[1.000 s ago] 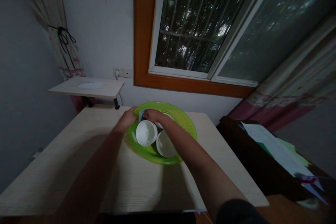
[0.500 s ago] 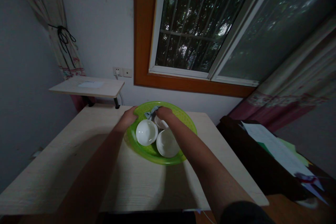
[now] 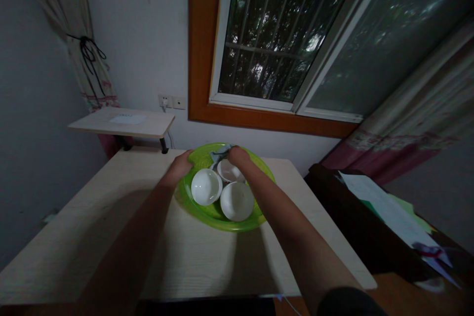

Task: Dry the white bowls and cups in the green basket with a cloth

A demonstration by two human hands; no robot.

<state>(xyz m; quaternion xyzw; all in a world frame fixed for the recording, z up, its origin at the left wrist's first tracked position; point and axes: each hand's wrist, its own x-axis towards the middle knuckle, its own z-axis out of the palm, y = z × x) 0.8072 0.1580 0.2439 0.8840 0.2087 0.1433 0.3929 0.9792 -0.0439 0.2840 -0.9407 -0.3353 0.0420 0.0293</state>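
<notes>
A round green plastic basin sits on the pale wooden table, with three white bowls inside it. The left bowl and the front bowl show their insides; the back bowl is partly covered by my right arm. My left hand grips the basin's left rim. At the basin's far side my right hand is closed on a grey-blue cloth, which lies against the inner wall behind the back bowl. The fingertips of my right hand are hidden.
The table extends around the basin. A small raised shelf with a paper label stands at the back left. Behind are a wall socket and a barred window. Papers lie on a dark surface at right.
My right hand has moved a little to the right along the basin's far side, carrying the cloth. More of the back bowl shows. My left hand stays on the rim.
</notes>
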